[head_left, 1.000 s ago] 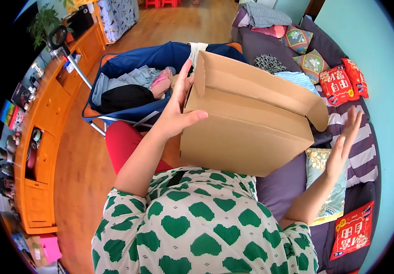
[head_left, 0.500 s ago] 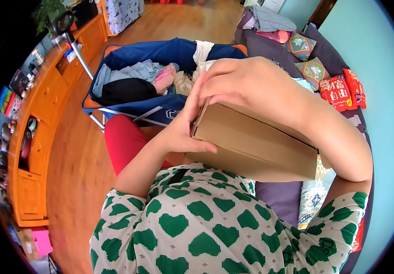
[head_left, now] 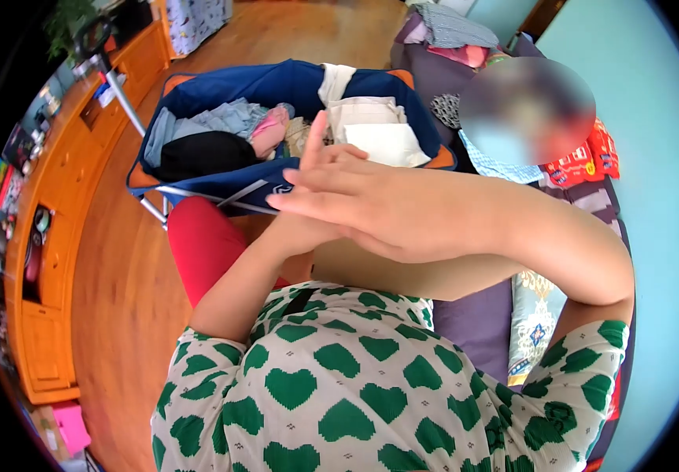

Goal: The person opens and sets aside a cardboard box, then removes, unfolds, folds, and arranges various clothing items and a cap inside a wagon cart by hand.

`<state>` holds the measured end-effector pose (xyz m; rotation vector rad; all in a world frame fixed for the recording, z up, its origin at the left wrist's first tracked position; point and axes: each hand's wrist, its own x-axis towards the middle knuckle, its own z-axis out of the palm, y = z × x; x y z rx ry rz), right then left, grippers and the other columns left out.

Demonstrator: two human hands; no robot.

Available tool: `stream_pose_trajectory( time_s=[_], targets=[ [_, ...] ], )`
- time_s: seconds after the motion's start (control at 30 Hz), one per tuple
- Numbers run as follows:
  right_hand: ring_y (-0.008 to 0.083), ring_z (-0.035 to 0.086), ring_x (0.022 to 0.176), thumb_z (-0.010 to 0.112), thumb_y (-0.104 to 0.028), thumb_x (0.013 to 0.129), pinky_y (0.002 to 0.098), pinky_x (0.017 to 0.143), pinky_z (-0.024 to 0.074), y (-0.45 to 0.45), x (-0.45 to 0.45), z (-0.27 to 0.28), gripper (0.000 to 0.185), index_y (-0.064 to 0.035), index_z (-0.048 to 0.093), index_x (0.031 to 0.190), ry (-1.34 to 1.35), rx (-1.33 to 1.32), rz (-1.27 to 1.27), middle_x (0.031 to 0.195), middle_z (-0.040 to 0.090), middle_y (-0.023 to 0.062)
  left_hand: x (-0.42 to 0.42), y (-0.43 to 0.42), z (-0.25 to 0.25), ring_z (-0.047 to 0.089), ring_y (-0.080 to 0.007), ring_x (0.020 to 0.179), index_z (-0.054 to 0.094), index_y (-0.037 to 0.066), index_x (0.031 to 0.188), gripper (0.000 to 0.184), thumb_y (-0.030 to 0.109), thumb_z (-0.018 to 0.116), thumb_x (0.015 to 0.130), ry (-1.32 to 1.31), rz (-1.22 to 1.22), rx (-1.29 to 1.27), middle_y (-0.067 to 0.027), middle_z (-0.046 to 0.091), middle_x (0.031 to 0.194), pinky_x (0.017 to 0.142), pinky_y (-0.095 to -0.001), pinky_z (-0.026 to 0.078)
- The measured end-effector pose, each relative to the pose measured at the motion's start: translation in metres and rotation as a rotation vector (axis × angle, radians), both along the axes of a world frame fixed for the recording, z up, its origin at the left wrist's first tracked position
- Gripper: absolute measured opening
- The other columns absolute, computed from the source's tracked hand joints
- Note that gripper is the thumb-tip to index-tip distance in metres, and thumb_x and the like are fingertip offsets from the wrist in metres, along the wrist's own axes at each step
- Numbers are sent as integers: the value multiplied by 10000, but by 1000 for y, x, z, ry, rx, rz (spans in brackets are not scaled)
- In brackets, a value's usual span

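Note:
A brown cardboard box (head_left: 426, 275) lies against the front of my body, its top largely hidden by my right hand and forearm. My right hand (head_left: 379, 206) reaches across above the box, palm down, fingers stretched out to the left. Behind and partly under it is my left hand (head_left: 317, 153). One of its fingers points up and another bends to the right; its palm and thumb are covered. My left wrist is beside the box's left end. Whether the left palm touches the box, I cannot tell.
Ahead stands a blue folding wagon (head_left: 229, 79) with a pull handle (head_left: 94, 39), holding folded white cloth (head_left: 383, 141), blue clothes (head_left: 221, 119) and a black item (head_left: 206, 157). An orange wooden cabinet (head_left: 56, 259) runs along the left. A purple sofa (head_left: 477, 330) is at right.
My right hand has moved from the box's left end nearer to me, its fingers now straight. My left thumb has gone out of sight. Less of the box shows, and white cloth in the wagon appears.

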<state>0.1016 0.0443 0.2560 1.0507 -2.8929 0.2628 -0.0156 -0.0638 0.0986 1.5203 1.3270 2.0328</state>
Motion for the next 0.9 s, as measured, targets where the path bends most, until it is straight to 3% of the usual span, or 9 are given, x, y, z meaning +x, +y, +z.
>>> stream_pose_trajectory(
  time_s=[0.1, 0.23, 0.33, 0.43, 0.53, 0.6, 0.7, 0.8, 0.9],
  targets=[
    [382, 447, 1376, 600, -142, 973, 435, 1122, 414, 14, 18, 41, 634, -105, 346, 1553, -72, -116, -55, 1543, 406, 183, 2, -10, 4, 473, -249, 1310, -10, 131, 1634, 1315, 140, 907, 692, -149, -69, 26, -118, 463, 1431, 1137, -405, 344],
    [342, 433, 1411, 719, -312, 917, 433, 1159, 349, 88, 84, 79, 680, -34, 465, 1482, -122, -199, -321, 1487, 497, 177, -11, -8, 11, 489, -247, 1306, 109, 84, 1627, 1263, 329, 926, 696, -96, -132, 69, -115, 491, 1389, 1122, -375, 348],
    [300, 406, 1437, 828, -526, 766, 450, 1190, 294, 151, 154, 50, 991, -20, 420, 1514, -117, -333, -530, 1535, 452, 151, -23, -3, 6, 520, -261, 1294, 206, 40, 1602, 1255, 470, 918, 663, -170, -149, 26, -120, 502, 1383, 1110, -384, 383],
    [341, 349, 1465, 859, -647, 637, 462, 1207, 252, 170, 207, -12, 1335, -54, 166, 1612, -157, -940, -655, 1601, 319, 189, -36, 0, 2, 497, -271, 1330, 236, 31, 1592, 1333, 622, 902, 600, -253, -152, -81, -124, 474, 1423, 1121, -396, 386],
    [325, 352, 1465, 940, -523, 591, 450, 1196, 265, 157, 231, -64, 1377, -80, 141, 1622, -107, -1271, -602, 1585, 348, 188, -44, 7, -2, 453, -275, 1377, 236, 37, 1591, 1340, 648, 893, 595, -292, -146, -86, -126, 447, 1457, 1150, -417, 362],
    [232, 381, 1446, 939, -251, 698, 406, 1167, 314, 157, 238, -106, 1166, -76, 230, 1606, -41, -1359, -538, 1571, 394, 108, -39, 13, 8, 429, -278, 1400, 239, 39, 1590, 1330, 653, 886, 604, -206, -59, -104, -130, 436, 1473, 1168, -428, 341],
    [194, 487, 1357, 670, 92, 865, 338, 1106, 399, 135, 230, -104, 674, -34, 462, 1494, 131, -1267, -672, 1490, 499, 86, -33, 18, 34, 403, -286, 1420, 237, 36, 1587, 1315, 666, 868, 621, 140, 216, -114, -137, 420, 1506, 1190, -443, 304],
    [223, 564, 1298, 628, 81, 889, 337, 1082, 439, 148, 227, -106, 540, -17, 554, 1416, 261, -1024, -693, 1413, 583, 124, 5, 24, 81, 466, -357, 1372, 439, 26, 1485, 1138, 619, 864, 613, 843, 611, -156, -181, 517, 1445, 1150, -458, 334],
    [252, 637, 1199, 575, 75, 909, 345, 1009, 496, 146, 215, -102, 403, -4, 656, 1295, 457, -997, -656, 1320, 646, 148, 57, 43, 118, 548, -342, 1289, 522, 17, 1411, 1035, 643, 800, 635, 1208, 519, -285, -149, 621, 1339, 1103, -422, 378]
  ],
)
